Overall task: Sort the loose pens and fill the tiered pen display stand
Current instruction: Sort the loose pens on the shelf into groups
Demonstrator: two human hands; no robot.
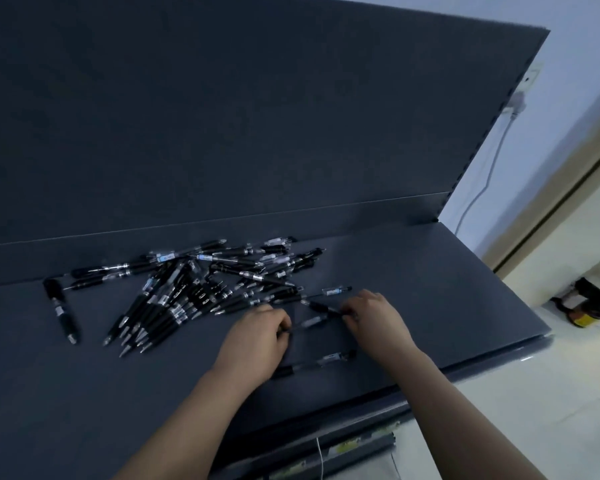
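Dozens of slim black plastic pens [201, 282] lie heaped on the dark grey shelf [430, 289], at ten o'clock from the hands. Left hand [257, 341] and right hand [374, 317] each pinch one of them. They are probably light, stiff and slippery, so best held at the rubber grip.

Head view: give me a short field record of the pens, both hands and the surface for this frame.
surface: dark blue-grey shelf board with upright back panel
pile: heap of loose black click pens, left of centre
strays: thick black pen far left; slim black pen beside left wrist
left hand: grips a part-clear pen
right hand: pinches a dark pen
display stand: not in view
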